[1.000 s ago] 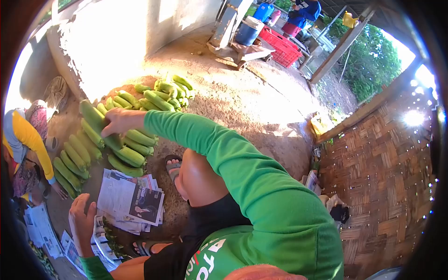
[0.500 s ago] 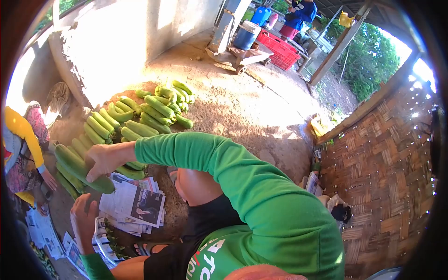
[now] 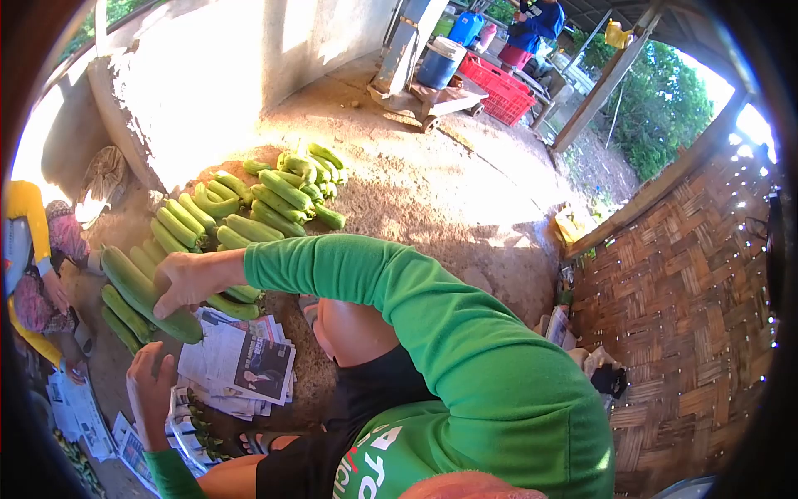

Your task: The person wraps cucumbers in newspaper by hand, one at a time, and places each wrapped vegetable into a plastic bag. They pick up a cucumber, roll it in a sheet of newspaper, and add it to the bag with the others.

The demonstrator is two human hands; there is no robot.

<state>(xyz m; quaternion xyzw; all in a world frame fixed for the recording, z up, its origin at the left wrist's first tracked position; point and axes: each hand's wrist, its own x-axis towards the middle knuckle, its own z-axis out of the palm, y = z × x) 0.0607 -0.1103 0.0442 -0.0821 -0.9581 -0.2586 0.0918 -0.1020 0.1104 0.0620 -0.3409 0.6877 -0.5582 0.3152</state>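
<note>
"How do your hands stand?"

"My right hand (image 3: 177, 283) is closed around a long green gourd (image 3: 137, 283), gripping it from above, a little toward its near end. My left hand (image 3: 150, 382) holds nothing I can see; its fingers are loosely curled, with a space between them and the thumb."

"And which way does the gourd lie?"

"Slantwise. Its far end points to the upper left of my view, away from me; its near end comes down to the lower right, toward my body. That near end sits just above my left thumb in the view. They look apart, though I can't judge the depth between them."

"So which hand is nearer?"

"The right, being on it. The left is close to the near end only."

"What's around it?"

"Newspapers (image 3: 224, 362) in a stack, just beside that near end. On the other side, a couple of loose gourds (image 3: 125, 312) lie on the floor, nearly parallel to mine. Farther off there's a heap of gourds (image 3: 283, 191), and past the loose pair, a co-worker's yellow sleeve (image 3: 32, 212) and hand (image 3: 56, 291), well apart from mine."
</note>
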